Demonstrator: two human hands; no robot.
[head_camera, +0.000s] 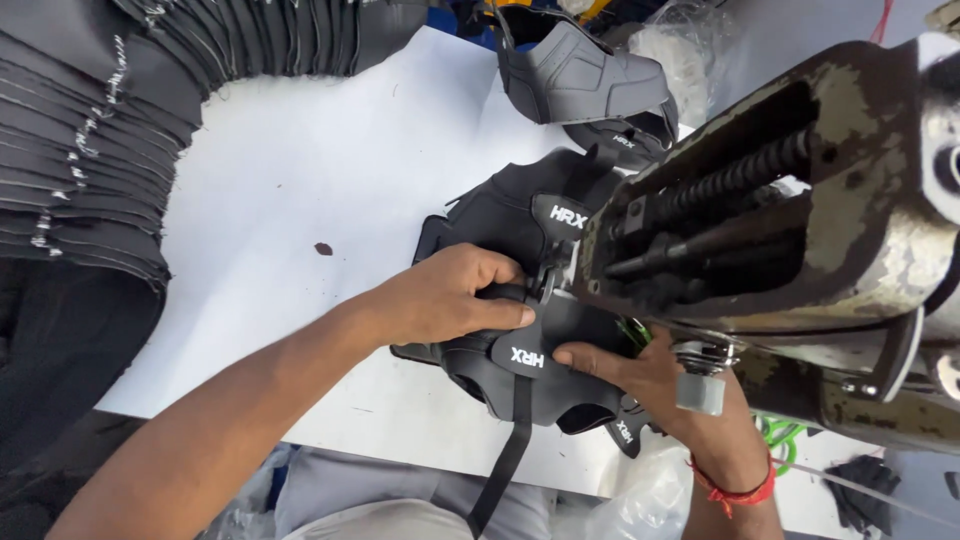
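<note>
Right now I see my left hand clenched on a black shoe upper, fingers curled over its top edge just beside the metal parts under the sewing machine head. My right hand comes up from below and pinches the lower part of the same upper, thumb pressed flat beside a white printed mark. The upper sits at the right edge of the table, pushed against the machine, with a black strap hanging off it toward me over the table's near edge.

The work surface is a white table top, matte, with a small dark spot near its middle and some faint scuffs. Along the left edge, a long stack of black cut pieces curves round the top-left corner, their edges showing pale stitching. At the top, more finished black uppers lie piled behind the one I hold. The machine head is heavy, worn metal, paint chipped and stained, with a dark threaded rod showing in an open slot. A red thread band circles my right wrist. Clear plastic bagging lies below the table near my lap, and something green shows under the machine.
</note>
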